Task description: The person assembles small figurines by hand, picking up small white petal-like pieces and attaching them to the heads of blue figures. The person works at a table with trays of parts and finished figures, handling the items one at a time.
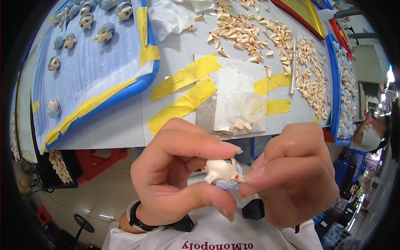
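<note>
Between the thumb and fingers of my left hand (177, 166) is a small doll head (223, 170), beige-faced with pale blue hair and a painted eye. The head is tipped on its side. My right hand (291, 175) is closed in a pinch on a small pointed ear piece (237, 178) with a red spot, which touches the side of the head. Another red-tipped bit shows on the head's opposite side, by my left fingers. Just beyond my hands, a small clear round cup (253, 106) sits on a white board (225, 83) held down with yellow tape.
Many loose beige ear pieces with red ends (237, 31) cover the far table. A metal ruler-like strip (293, 66) lies among them. At left is a blue-rimmed tray (143, 83) with several doll heads (104, 33); another blue tray (331, 50) stands at right. A red stool (100, 164) is below.
</note>
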`<state>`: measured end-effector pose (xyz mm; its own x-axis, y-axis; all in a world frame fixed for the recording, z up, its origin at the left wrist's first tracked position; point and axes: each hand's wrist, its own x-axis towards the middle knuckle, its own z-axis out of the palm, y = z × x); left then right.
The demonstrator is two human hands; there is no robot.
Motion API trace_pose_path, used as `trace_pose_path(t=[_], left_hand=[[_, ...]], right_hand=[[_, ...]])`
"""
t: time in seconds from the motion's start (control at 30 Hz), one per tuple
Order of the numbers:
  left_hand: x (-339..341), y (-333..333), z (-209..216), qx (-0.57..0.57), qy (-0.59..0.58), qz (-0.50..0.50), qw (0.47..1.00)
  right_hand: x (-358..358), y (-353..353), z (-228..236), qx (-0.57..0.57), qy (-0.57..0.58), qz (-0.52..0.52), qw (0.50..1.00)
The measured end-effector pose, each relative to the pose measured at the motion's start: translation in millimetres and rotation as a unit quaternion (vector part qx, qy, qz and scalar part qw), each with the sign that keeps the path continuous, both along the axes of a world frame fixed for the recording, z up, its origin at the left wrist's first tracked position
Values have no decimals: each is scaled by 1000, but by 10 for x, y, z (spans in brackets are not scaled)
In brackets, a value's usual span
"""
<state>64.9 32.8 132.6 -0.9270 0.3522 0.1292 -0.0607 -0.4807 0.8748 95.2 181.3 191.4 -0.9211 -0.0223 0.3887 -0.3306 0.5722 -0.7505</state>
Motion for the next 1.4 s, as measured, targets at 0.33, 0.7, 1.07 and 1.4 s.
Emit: trace_pose_path(t=[0.33,0.7,1.07,1.4], left_hand=[[63,-84,60,-43,-21,5,999],[79,351,328,-367,415,54,831],[117,199,493,-338,328,6,882],[218,127,531,-365,308,-41,877]], right_hand=[[1,102,74,68,16,61,996],[380,577,222,-248,-242,-39,937],[1593,2329,-69,-107,-27,-605,788],[1535,2351,-442,-547,17,-377,747]])
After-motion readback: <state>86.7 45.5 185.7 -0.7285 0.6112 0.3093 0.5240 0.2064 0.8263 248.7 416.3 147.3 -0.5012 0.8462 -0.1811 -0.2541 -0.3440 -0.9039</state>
